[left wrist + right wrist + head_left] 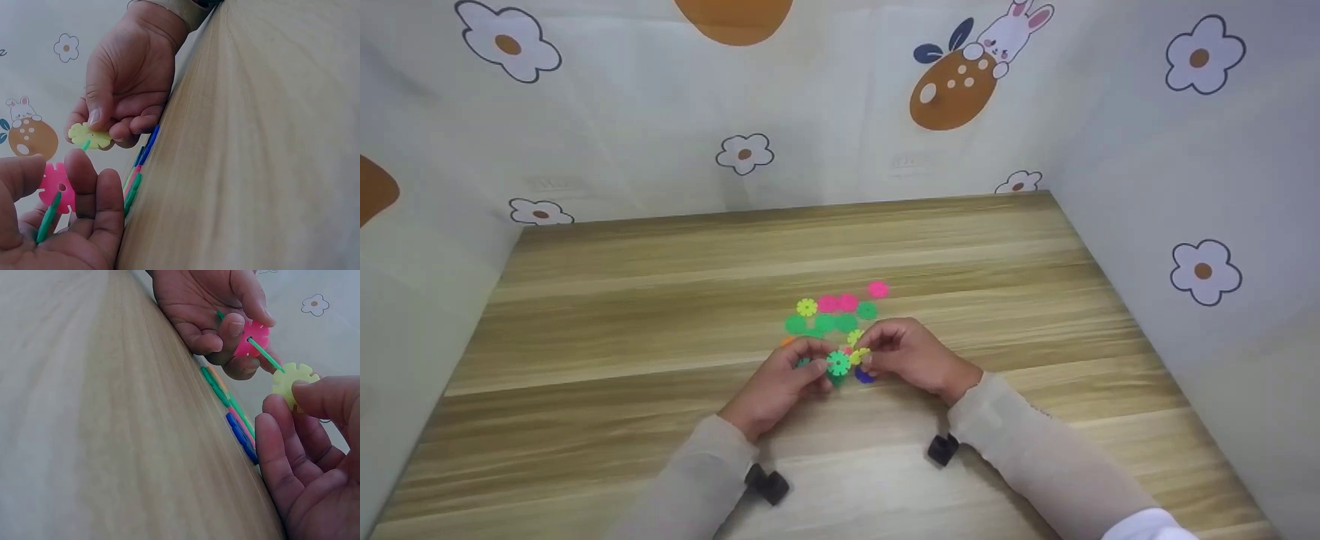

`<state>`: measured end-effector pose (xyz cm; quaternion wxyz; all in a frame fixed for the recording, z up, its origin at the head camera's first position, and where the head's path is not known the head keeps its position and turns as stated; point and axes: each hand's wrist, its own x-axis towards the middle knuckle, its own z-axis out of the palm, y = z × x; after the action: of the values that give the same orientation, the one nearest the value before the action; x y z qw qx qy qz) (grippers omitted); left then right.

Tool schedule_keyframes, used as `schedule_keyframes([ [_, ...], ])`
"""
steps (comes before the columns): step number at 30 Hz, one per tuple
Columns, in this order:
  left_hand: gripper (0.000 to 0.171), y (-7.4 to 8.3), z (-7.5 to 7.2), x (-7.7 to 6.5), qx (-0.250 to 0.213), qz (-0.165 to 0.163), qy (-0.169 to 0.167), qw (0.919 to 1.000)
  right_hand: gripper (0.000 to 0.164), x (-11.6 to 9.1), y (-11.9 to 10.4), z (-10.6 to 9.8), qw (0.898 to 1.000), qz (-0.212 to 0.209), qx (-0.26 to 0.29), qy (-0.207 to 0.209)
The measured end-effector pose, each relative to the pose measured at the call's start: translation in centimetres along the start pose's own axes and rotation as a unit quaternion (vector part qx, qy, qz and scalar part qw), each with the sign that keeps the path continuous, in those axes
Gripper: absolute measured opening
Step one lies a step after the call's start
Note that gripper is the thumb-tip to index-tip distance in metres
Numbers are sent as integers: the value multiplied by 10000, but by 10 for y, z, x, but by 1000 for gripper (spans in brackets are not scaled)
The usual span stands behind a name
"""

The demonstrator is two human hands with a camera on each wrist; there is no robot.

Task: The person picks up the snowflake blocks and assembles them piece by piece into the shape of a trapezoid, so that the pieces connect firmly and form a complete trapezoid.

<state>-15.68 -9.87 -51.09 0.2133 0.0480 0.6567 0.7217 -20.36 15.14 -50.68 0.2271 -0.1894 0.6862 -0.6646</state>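
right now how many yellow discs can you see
3: one yellow disc pinched in the right hand, another just beyond it, a third left of the pink discs; more may be hidden.

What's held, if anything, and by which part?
Left hand: pink, round, notched plastic disc, pinched at its edges. Right hand: yellow, round, notched plastic disc, pinched near its edge.

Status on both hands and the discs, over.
Left hand holding pink disc. Right hand pinching yellow disc. Green disc between pink and yellow. Other discs nearby, nothing visibly blocking.
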Motion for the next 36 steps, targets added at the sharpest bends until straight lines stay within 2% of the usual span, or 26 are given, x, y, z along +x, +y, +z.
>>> schedule_keyframes([
  [6, 29, 0, 1, 0, -97, -57, 18, 9999, 18, -1, -1, 2, 10000, -84, 16, -15],
  [23, 27, 3, 0, -3, 240, -49, -205, 9995, 12, -1, -5, 9, 9982, -286, -514, 131],
  [36, 28, 1, 1, -3, 291, 161, -271, 9991, 11, -1, -6, 9, 9931, -591, -981, 267],
])
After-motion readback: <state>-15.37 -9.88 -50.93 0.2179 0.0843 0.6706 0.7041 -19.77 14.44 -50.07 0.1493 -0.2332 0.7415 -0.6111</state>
